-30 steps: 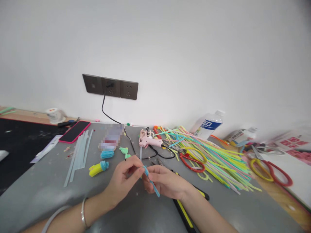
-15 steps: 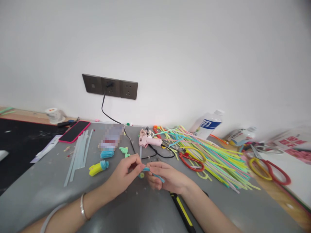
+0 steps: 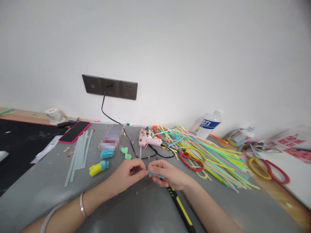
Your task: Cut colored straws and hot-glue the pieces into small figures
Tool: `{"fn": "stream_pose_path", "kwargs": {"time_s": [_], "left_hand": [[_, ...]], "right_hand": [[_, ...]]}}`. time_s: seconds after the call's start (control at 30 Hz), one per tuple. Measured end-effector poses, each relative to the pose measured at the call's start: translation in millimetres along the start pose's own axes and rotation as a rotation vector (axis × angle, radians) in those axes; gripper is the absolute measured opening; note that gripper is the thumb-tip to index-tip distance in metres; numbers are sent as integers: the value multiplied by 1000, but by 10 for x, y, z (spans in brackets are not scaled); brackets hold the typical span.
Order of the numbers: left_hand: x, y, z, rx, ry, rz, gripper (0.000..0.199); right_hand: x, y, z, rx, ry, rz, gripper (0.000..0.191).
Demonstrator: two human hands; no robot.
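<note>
Between my hands, low over the grey mat, is a short blue pipe cleaner (image 3: 156, 175). My left hand (image 3: 130, 173) pinches its left end between thumb and fingertips. My right hand (image 3: 168, 174) has its fingers curled around the other part, which lies across the fingers below the thumb. The hands nearly touch at the fingertips, and part of the strip is hidden by them. Left of my left hand lie a yellow bundle with a blue coil (image 3: 98, 168), a blue coiled bundle (image 3: 107, 154) and a small green coiled piece (image 3: 125, 152).
A pink glue gun (image 3: 149, 140) with a black cord lies beyond my hands. Many pipe cleaners (image 3: 218, 155) spread right, beside red-and-yellow scissors (image 3: 191, 161). A black-and-yellow handle (image 3: 181, 207) lies near my right forearm. Glue sticks (image 3: 79, 152), a phone (image 3: 74, 131) and a bottle (image 3: 207, 124) stand around.
Both hands have shifted slightly, the fingertips drawing a little apart and the blue pipe cleaner lying flatter. My right hand has turned a little, and more of the black-and-yellow handle shows.
</note>
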State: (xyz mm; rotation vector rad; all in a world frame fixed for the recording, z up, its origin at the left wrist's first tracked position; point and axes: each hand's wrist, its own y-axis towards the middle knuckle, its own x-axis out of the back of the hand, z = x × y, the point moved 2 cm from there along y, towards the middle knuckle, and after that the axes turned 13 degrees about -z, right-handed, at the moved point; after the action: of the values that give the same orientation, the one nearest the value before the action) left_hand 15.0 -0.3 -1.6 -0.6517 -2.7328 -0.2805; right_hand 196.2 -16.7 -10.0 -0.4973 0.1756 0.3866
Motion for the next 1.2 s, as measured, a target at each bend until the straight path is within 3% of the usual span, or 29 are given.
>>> {"fn": "stream_pose_path", "kwargs": {"time_s": [0.13,0.37,0.57,0.7,0.8,1.07,1.2], "left_hand": [[-3,3,16,29,-33,-58,25],[7,12,34,8,-52,-156,25],[25,0,17,-44,39,-166,23],[19,4,2,-78,120,-111,19],[20,25,20,-1,79,-46,20],[-9,38,180,241,-154,110,24],[-27,27,174,242,-129,126,25]], "right_hand": [[18,18,6,119,-60,-78,38],[-52,61,-2,520,-270,-357,31],[-59,3,22,784,-550,-482,15],[-37,-24,50,820,-689,-390,12],[-17,-21,52,834,-738,-342,9],[-47,-35,28,843,-787,-359,7],[-59,-78,79,787,-779,-288,8]]}}
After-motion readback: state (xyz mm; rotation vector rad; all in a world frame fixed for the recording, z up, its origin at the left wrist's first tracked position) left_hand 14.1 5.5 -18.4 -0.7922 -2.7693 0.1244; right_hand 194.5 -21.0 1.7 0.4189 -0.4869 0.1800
